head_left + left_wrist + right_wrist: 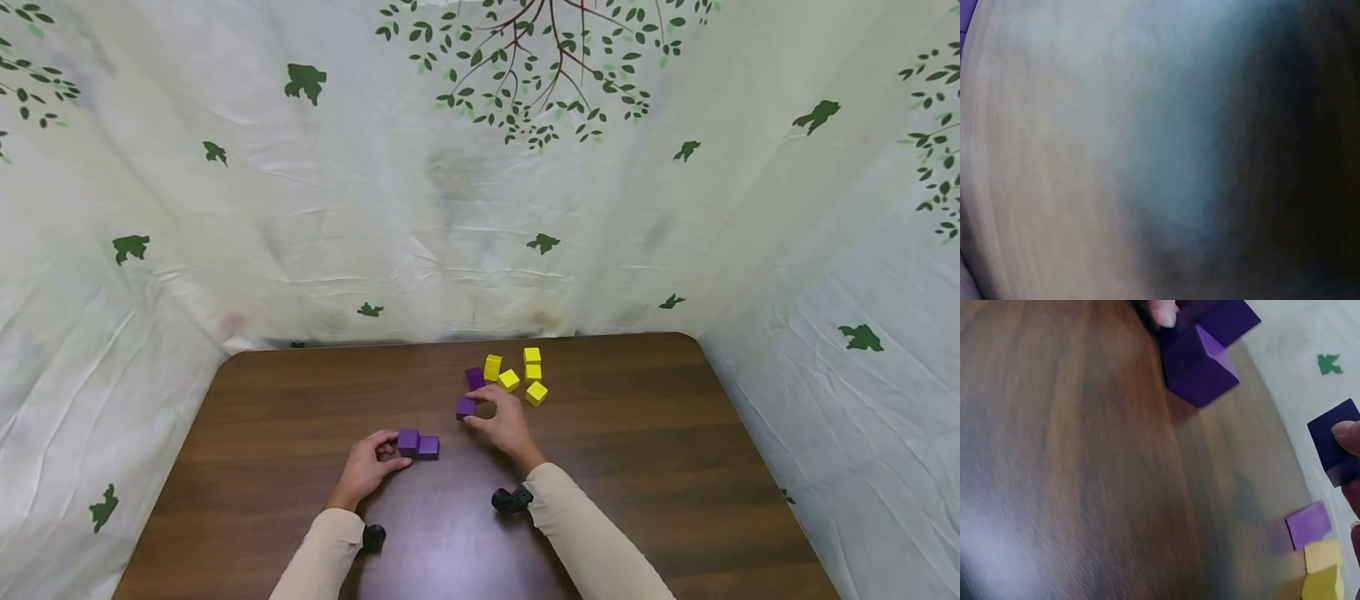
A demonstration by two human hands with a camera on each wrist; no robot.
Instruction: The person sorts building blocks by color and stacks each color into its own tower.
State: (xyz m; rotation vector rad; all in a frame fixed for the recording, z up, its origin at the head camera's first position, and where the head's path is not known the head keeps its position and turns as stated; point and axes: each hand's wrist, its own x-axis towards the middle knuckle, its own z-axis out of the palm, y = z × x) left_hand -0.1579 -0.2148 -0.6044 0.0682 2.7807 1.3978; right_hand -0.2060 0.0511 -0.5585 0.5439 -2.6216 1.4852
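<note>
"Sleeves (600, 542) enter at the bottom edge. What's held?"

"Left hand (365, 468), lower left of centre, pinches a purple cube (408, 442) beside a second cube (429, 448)."

"And the right hand (506, 423)?"

"Below centre, thumb and fingers gripping a third cube (466, 407). A fourth cube (475, 378) and five yellow cubes (509, 381) lie higher up the table (637, 467)."

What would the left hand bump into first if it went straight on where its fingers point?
Past the held purple block, the left hand would probably first meet the neighbouring purple block, though any gap between them is unclear.
</note>
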